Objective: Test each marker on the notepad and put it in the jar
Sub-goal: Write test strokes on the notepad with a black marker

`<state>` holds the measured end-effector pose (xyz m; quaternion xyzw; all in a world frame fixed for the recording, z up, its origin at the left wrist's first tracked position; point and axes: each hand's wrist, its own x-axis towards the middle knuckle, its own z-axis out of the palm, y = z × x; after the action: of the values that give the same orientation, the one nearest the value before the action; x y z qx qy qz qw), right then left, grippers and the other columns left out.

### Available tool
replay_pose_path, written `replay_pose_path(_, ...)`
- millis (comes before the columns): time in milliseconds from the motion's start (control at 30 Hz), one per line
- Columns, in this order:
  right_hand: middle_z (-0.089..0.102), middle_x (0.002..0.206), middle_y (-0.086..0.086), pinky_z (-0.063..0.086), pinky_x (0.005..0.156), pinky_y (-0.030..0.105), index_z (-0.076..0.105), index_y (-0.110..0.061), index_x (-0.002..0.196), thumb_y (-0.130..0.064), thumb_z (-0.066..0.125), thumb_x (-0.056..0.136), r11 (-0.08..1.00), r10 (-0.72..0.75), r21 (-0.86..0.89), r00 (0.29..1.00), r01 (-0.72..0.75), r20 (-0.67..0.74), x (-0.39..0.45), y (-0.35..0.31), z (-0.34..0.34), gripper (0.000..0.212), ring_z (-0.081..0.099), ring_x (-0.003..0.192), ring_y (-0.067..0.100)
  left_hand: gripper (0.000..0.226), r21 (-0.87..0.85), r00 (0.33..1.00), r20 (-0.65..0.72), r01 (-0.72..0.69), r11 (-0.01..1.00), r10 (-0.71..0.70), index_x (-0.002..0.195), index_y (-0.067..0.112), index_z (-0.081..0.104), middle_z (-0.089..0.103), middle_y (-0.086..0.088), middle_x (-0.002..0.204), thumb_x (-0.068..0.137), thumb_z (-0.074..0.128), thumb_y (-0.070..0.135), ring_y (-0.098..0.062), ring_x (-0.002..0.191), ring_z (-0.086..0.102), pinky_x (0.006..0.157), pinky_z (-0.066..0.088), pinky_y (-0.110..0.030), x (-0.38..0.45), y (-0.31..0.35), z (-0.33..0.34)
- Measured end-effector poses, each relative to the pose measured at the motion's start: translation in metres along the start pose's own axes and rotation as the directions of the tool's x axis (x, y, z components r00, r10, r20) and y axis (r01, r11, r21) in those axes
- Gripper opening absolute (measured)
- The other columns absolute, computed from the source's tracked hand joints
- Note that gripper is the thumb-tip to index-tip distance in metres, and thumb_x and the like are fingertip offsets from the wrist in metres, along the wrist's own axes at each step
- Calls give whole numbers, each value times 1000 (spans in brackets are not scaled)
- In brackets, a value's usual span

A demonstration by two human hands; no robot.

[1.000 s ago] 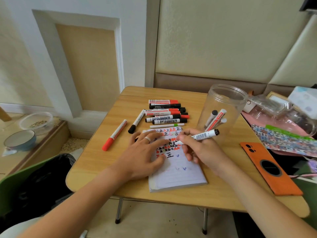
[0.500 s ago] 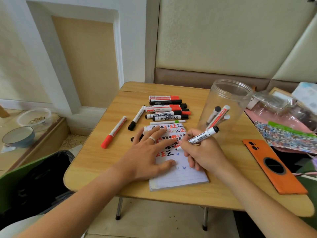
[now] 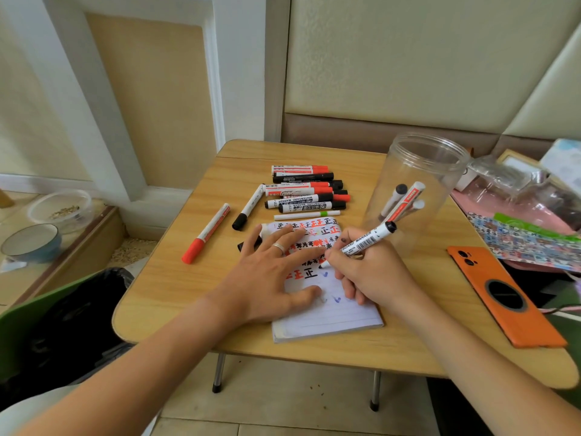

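Marker (image 3: 366, 243) with the black end, mid-test: pinched in the right hand (image 3: 374, 272), fingers curled round the barrel, tip down on the notepad (image 3: 330, 316) near the middle of the worktop (image 3: 176, 297). Left hand (image 3: 270, 278) laid flat, fingers straight and spread, pinning the page down. Page top already crowded with red and black marks. Three markers or so standing in the clear jar (image 3: 418, 184), just far-right of the notepad. Roughly ten left: a pile (image 3: 306, 191) beyond the pad, plus a red one (image 3: 206, 234) off left. Early days, probably.
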<state>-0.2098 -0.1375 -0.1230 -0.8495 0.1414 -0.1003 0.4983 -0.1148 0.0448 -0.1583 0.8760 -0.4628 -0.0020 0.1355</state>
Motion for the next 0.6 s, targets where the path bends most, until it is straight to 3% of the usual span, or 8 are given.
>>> replay_pose_path(267,65,57,16,34,34,22,59,-7,89,-18,65,93,999,53,-11,998,-53,-45,0,-1,0,14,51,33,22,73,14,1000,22,-2,1000,1,151,60,17,12,11,168,82,20,82,-11,156,-2,123,-13,-51,0,0,-1)
replay_pose_path(600,62,54,8,34,34,20,58,-8,88,-15,65,95,1000,12,-21,1000,-12,-17,-4,-3,-2,12,50,31,16,74,27,999,38,-2,1000,1,152,59,16,10,11,169,82,16,83,-11,155,-4,122,-13,-52,1,-1,-2)
